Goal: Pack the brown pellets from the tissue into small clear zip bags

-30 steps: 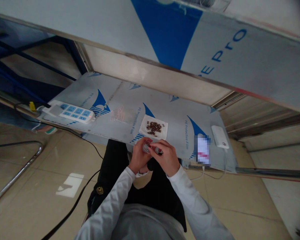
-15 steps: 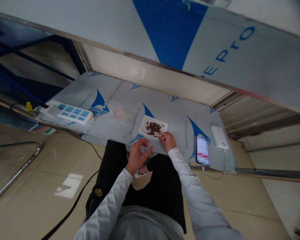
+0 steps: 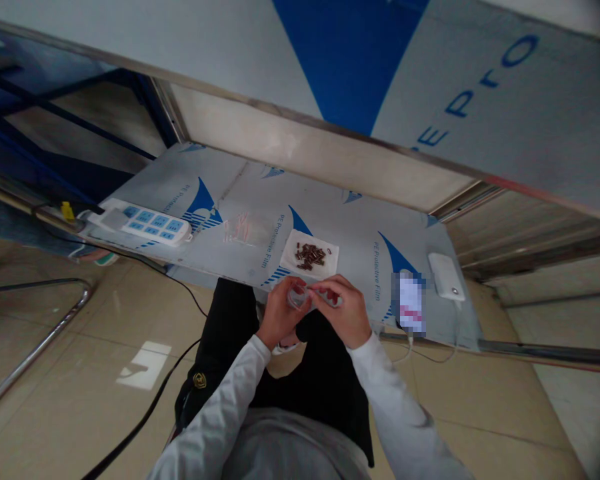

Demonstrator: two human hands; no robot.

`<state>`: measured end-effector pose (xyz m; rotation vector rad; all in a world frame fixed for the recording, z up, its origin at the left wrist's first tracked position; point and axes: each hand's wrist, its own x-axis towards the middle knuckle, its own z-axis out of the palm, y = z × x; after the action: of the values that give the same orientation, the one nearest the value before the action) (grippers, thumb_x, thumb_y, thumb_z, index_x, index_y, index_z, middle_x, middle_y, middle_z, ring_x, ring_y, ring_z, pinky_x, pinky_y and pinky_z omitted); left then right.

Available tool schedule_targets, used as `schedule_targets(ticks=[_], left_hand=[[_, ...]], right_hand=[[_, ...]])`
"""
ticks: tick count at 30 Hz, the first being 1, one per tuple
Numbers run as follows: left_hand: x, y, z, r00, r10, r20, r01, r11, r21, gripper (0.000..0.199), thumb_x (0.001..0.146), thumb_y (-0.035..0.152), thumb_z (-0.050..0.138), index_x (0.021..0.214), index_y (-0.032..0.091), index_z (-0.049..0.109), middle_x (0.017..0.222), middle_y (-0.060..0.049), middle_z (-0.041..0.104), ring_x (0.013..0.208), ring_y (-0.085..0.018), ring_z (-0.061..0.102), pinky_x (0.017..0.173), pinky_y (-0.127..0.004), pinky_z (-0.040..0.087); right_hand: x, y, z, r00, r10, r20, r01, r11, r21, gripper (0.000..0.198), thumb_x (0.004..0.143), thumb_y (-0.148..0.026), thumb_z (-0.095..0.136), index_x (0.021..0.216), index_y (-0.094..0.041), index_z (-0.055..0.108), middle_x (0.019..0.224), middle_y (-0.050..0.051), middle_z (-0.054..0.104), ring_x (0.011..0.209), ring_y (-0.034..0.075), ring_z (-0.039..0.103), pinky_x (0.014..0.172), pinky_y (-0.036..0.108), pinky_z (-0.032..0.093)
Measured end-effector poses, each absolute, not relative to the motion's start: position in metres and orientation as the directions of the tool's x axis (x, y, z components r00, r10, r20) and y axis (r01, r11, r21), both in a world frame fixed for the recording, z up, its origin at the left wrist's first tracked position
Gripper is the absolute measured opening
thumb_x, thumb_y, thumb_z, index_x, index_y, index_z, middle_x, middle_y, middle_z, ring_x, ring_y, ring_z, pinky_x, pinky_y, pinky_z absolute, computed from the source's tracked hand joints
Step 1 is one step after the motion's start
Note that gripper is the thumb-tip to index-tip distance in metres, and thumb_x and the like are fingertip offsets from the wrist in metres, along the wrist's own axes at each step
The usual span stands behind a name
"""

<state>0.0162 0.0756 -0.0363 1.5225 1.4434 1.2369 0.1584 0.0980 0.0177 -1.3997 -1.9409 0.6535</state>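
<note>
My left hand (image 3: 281, 312) is closed on a piece of clear plastic (image 3: 297, 297) that looks like a small bag, just off the table's front edge. Beside it, my right hand (image 3: 344, 308) has its thumb and fingertips pinched together at the plastic's opening. Whatever lies between those fingertips is too small to make out. Just beyond my hands, a square white sheet or shallow tray (image 3: 291, 259) bears a heap of small dark brown capsule-shaped pieces (image 3: 310, 256). One piece lies apart near its right side.
Flat clear plastic bags (image 3: 243, 229) with reddish edges lie left of the heap. A power strip (image 3: 155, 225) sits further left. To the right are a phone (image 3: 411, 303) and a white power bank (image 3: 445, 276) with cables. A film-covered shelf (image 3: 230, 60) overhangs the table (image 3: 360, 233).
My right hand has left the edge of the heap and come back towards me, meeting my left hand at the clear plastic. The left hand still holds the plastic.
</note>
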Motion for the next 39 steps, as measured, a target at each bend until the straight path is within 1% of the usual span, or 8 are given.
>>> schedule_targets(ticks=[7,11,15,20,22,26,31,39], left_hand=[[0.026,0.07,-0.027,0.015,0.977,0.214,0.348,-0.206,0.915,0.019,0.072,0.02,0.06,0.089,0.02,0.051,0.082,-0.003,0.059,0.077,-0.018,0.058,0.07,-0.03,0.044],[0.02,0.064,-0.014,-0.01,0.96,0.279,0.367,-0.256,0.894,0.033,0.068,0.023,0.066,0.093,0.02,0.045,0.086,-0.003,0.052,0.08,-0.018,0.053,0.072,-0.031,0.044],[0.007,0.053,0.006,0.03,0.968,0.25,0.203,-0.251,0.946,0.048,0.068,0.026,0.07,0.109,0.018,0.046,0.098,-0.007,0.055,0.087,-0.019,0.054,0.078,-0.031,0.046],[-0.004,0.047,0.017,-0.112,0.985,0.131,-0.052,-0.137,0.989,0.017,0.084,0.032,0.057,0.092,0.017,0.06,0.09,-0.007,0.064,0.087,-0.017,0.06,0.081,-0.029,0.048],[-0.005,0.047,0.017,-0.183,0.979,0.089,-0.063,-0.102,0.993,0.019,0.083,0.035,0.06,0.085,0.017,0.064,0.084,-0.006,0.067,0.082,-0.017,0.062,0.079,-0.029,0.05],[-0.003,0.047,0.019,-0.237,0.97,0.049,-0.118,-0.079,0.99,0.02,0.078,0.036,0.065,0.081,0.016,0.067,0.079,-0.004,0.07,0.077,-0.017,0.065,0.076,-0.028,0.051],[-0.001,0.042,0.023,-0.255,0.966,0.05,-0.131,-0.086,0.988,0.017,0.077,0.032,0.067,0.08,0.016,0.068,0.078,-0.004,0.071,0.076,-0.016,0.066,0.075,-0.027,0.051],[-0.006,0.045,0.022,-0.122,0.991,0.051,-0.135,-0.067,0.989,0.017,0.077,0.032,0.068,0.082,0.016,0.068,0.083,-0.005,0.071,0.08,-0.017,0.065,0.077,-0.028,0.051]], right_hand=[[0.149,0.07,0.04,-0.355,0.919,0.169,0.695,0.381,-0.61,0.015,0.082,-0.035,0.064,0.081,-0.024,0.073,0.092,0.006,0.056,0.083,0.018,0.059,0.077,0.032,0.05],[0.16,0.07,0.043,-0.354,0.923,0.153,0.646,0.36,-0.673,0.011,0.079,-0.032,0.068,0.075,-0.023,0.072,0.11,0.008,0.06,0.093,0.02,0.061,0.085,0.034,0.049],[0.169,0.074,0.055,-0.347,0.936,0.056,0.557,0.254,-0.791,0.009,0.082,-0.027,0.063,0.082,-0.023,0.071,0.088,0.003,0.072,0.082,0.018,0.067,0.077,0.029,0.052],[0.173,0.074,0.071,-0.319,0.946,0.054,0.49,0.214,-0.845,0.011,0.081,-0.031,0.063,0.084,-0.022,0.07,0.08,0.001,0.073,0.074,0.017,0.068,0.072,0.029,0.053],[0.172,0.071,0.072,-0.279,0.958,0.065,0.419,0.183,-0.89,0.017,0.08,-0.032,0.065,0.093,-0.022,0.068,0.083,0.003,0.072,0.077,0.017,0.067,0.076,0.03,0.053],[0.161,0.067,0.06,-0.198,0.979,0.047,0.242,0.095,-0.966,0.05,0.073,-0.035,0.073,0.119,-0.023,0.059,0.095,0.005,0.071,0.088,0.017,0.066,0.084,0.033,0.052],[0.141,0.063,0.041,-0.183,0.982,-0.049,0.078,-0.036,-0.996,0.021,0.076,-0.037,0.07,0.087,-0.019,0.072,0.088,0.005,0.073,0.083,0.019,0.067,0.078,0.032,0.053],[0.141,0.059,0.048,-0.144,0.988,0.051,0.143,0.072,-0.987,0.015,0.076,-0.034,0.07,0.08,-0.02,0.074,0.076,0.003,0.072,0.072,0.017,0.066,0.07,0.028,0.052]])
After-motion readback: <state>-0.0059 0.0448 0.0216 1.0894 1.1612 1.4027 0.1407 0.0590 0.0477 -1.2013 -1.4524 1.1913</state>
